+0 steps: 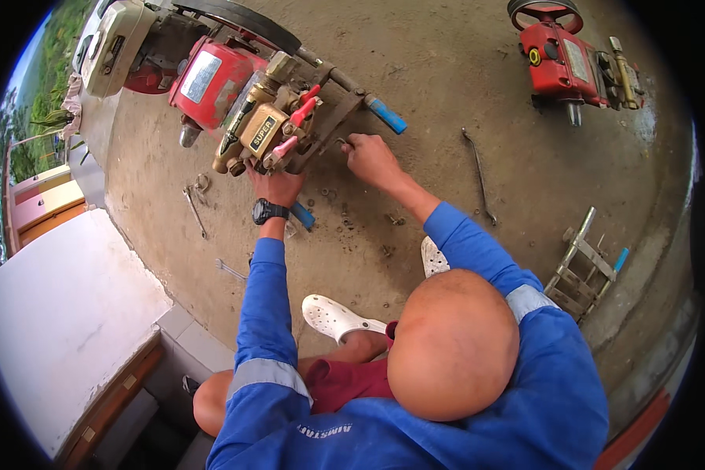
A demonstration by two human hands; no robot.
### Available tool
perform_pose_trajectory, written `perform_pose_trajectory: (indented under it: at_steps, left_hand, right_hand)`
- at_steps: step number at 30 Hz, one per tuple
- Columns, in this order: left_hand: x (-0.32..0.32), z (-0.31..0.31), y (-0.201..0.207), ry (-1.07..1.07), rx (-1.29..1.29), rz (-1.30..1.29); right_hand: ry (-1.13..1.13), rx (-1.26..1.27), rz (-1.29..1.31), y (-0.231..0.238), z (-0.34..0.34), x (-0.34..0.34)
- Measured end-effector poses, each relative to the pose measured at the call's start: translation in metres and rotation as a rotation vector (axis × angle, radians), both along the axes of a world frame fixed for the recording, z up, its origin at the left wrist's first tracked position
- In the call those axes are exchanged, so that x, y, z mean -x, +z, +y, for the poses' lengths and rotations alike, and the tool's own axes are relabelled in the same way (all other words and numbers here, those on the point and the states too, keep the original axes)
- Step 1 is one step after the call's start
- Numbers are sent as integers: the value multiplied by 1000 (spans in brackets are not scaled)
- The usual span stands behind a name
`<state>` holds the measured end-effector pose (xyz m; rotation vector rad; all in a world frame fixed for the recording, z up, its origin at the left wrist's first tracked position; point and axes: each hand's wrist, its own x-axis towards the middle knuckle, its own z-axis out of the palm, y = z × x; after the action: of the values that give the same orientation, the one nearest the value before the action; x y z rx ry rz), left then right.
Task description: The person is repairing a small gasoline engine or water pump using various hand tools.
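Observation:
A power sprayer pump with a red body (210, 84) and a brass head (262, 125) with pink-red valve levers stands on a metal frame (330, 117). My left hand (276, 184), with a black watch at its wrist, reaches under the near side of the brass head; its fingers are mostly hidden there. To its right, beside the frame rail, my right hand (372, 160) is closed in a pinch. A small curved metal piece (341, 142) pokes out from its fingertips, too small to name surely. Blue grips (388, 116) cover the frame's handle ends.
A combination wrench (194, 211) and another wrench (231, 270) lie on the left, and a long wrench (480, 176) on the right. Small nuts and bolts (388, 251) are scattered nearby. Another red pump (560, 66) stands far right, a metal frame (581, 270) nearer. A white ledge (70, 313) borders the left.

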<state>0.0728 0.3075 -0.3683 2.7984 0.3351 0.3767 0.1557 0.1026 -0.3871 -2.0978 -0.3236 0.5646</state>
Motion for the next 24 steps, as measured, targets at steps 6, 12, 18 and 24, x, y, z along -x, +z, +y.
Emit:
perform_pose_trajectory:
  at_steps: [6, 12, 18, 24]
  left_hand:
    - [11, -1, -10, 14, 46, 82]
    - [13, 12, -12, 47, 25, 57]
    - [10, -4, -4, 65, 103, 90]
    - [16, 3, -14, 50, -11, -29]
  right_hand:
    - [221, 14, 125, -14, 31, 43]
    - [138, -90, 284, 39, 8, 0]
    - [94, 8, 104, -38, 7, 24]
    - [254, -78, 223, 17, 22, 22]
